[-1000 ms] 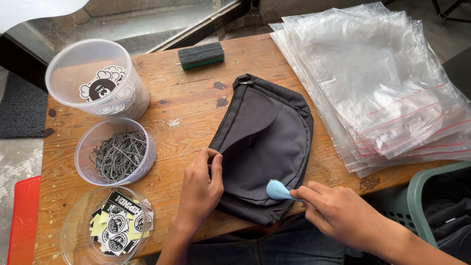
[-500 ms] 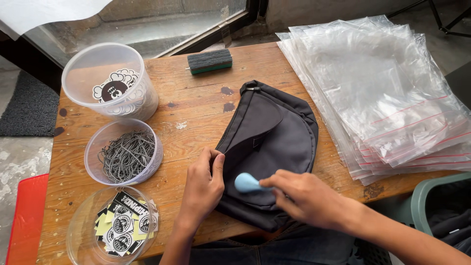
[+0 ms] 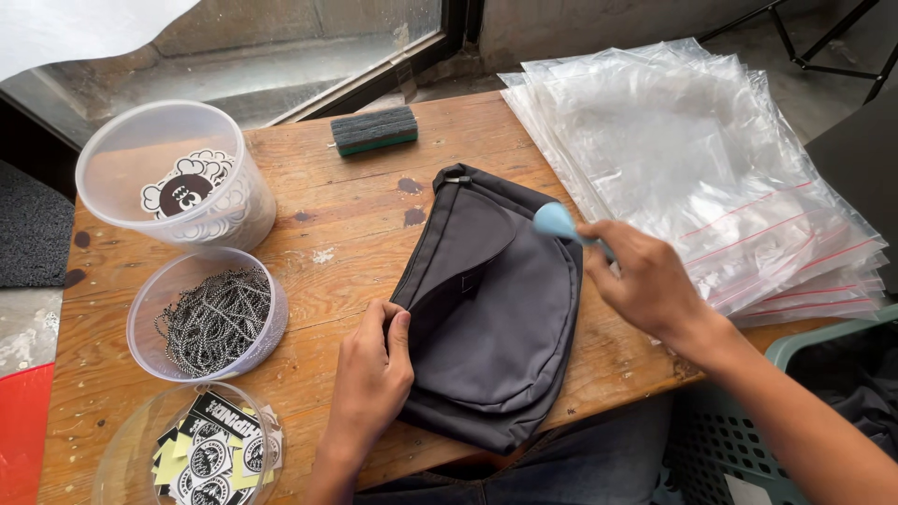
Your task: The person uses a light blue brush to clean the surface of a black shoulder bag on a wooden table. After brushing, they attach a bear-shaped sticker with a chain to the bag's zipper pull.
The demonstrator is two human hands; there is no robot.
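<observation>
A dark grey fabric pouch bag (image 3: 500,309) lies on the wooden table (image 3: 346,252). My left hand (image 3: 374,374) presses on the bag's left edge, fingers curled over the fabric. My right hand (image 3: 645,281) hovers over the bag's upper right corner and holds a small light blue tool (image 3: 558,223) with a rounded head, its tip just above the bag's top right edge.
A stack of clear zip bags (image 3: 702,159) covers the table's right side. At left stand a tub with a round sticker (image 3: 178,187), a tub of ball chains (image 3: 213,318) and a tub of stickers (image 3: 201,454). A green-backed scrub sponge (image 3: 374,129) lies at the back. A green basket (image 3: 823,402) sits lower right.
My right hand has carried the blue tool from the bag's lower middle up to its top right corner. My left hand stays on the bag's left edge.
</observation>
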